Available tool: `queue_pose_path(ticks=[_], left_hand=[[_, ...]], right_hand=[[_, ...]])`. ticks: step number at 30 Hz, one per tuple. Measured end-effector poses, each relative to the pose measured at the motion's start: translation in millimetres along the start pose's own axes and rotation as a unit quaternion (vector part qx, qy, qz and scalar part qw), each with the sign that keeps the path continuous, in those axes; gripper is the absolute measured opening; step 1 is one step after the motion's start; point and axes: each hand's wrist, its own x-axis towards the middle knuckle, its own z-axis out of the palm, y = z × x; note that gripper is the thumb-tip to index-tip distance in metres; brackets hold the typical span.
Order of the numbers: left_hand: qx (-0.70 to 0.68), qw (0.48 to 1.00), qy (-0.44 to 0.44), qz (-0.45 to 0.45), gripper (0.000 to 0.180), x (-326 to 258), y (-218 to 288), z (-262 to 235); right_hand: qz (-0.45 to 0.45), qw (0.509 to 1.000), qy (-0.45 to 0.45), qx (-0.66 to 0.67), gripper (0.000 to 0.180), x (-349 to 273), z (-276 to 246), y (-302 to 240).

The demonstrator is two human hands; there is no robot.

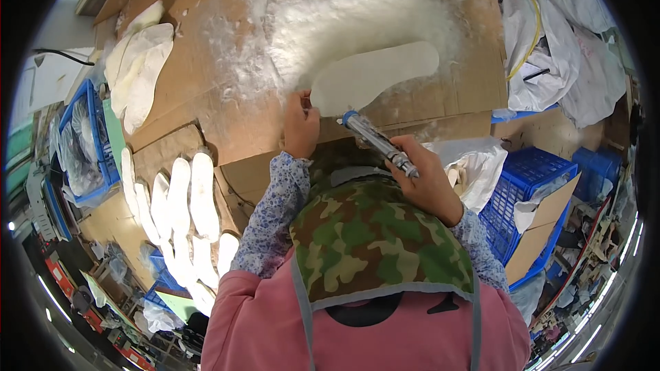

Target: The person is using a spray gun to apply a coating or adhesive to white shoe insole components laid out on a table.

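A white shoe insole [375, 77] lies flat on a cardboard-covered table [206, 75], in a patch of white dried spray. My left hand [301, 127] pinches the insole's near end at its heel. My right hand [427, 180] grips a metal spray gun [378, 143] whose blue-ringed nozzle points at that same end of the insole. Flowered sleeves cover both my forearms, and I wear a camouflage apron over a pink top.
Several white insoles [185, 213] lie in a row on cardboard at the lower left, and more are stacked at the upper left [137, 69]. Blue plastic crates stand at the left [82, 144] and right [526, 189]. White bags [550, 48] pile at the upper right.
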Motion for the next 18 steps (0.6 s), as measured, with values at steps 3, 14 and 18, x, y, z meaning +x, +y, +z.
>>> queue_pose_path(ticks=[3, 14, 18], left_hand=[[0.02, 1.0, 0.003, 0.021, 0.034, -1.0, -5.0, 1.7], [0.097, 0.979, 0.116, 0.14, 0.035, -31.4, 37.3, 25.4], [-0.199, 0.979, 0.032, 0.027, 0.03, -47.6, 111.9, 24.7]], right_hand=[[0.026, 1.0, -0.004, -0.009, 0.039, -2.9, -9.0, 6.1], [0.088, 0.981, 0.173, 0.024, 0.028, -21.8, -64.8, 49.5], [0.185, 0.964, 0.184, 0.047, 0.023, -60.9, -109.2, 60.4]])
